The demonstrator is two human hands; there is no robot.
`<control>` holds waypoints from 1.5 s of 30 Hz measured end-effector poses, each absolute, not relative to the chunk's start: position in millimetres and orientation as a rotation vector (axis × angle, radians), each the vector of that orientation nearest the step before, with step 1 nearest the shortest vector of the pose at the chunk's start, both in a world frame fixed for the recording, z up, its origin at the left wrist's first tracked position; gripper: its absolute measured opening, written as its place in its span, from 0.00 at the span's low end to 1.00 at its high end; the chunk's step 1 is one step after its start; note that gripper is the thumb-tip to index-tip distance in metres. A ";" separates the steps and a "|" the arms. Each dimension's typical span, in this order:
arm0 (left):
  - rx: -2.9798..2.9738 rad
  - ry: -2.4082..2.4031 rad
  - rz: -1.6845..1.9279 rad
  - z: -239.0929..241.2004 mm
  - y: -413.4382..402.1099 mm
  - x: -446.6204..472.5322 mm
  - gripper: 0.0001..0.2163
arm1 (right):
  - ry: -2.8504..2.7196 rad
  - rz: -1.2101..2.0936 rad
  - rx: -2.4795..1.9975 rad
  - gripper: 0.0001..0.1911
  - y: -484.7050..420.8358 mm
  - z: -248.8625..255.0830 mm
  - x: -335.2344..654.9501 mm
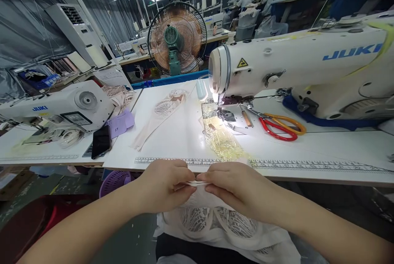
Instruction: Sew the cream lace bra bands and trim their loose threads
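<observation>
At the front edge of the table, my left hand and my right hand face each other, fingers closed in a pinch. Between them they grip the folded edge of a pale bra with lace cups. The rest of the bra hangs down over my lap. Flat on the table beyond my left hand lies another pale lace garment piece. Ahead of my right hand stands a white sewing machine, its lamp lit over the needle area. Yellowish tape and threads cover the table below the needle.
Scissors with red and orange handles lie right of the needle, by a small wooden-handled tool. A printed ruler runs along the table's edge. Left are a phone, purple paper and a second sewing machine. A fan stands behind.
</observation>
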State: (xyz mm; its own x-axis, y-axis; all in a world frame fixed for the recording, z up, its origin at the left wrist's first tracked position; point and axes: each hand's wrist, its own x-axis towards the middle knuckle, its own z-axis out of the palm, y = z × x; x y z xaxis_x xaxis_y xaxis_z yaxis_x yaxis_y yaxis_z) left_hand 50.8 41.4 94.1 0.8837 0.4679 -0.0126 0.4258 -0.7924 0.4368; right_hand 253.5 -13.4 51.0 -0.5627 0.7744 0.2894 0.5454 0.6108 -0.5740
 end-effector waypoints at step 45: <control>2.390 1.005 -0.358 100.4 175.7 61.7 0.09 | -1.515 0.699 -1.375 0.04 27.8 10.2 317.9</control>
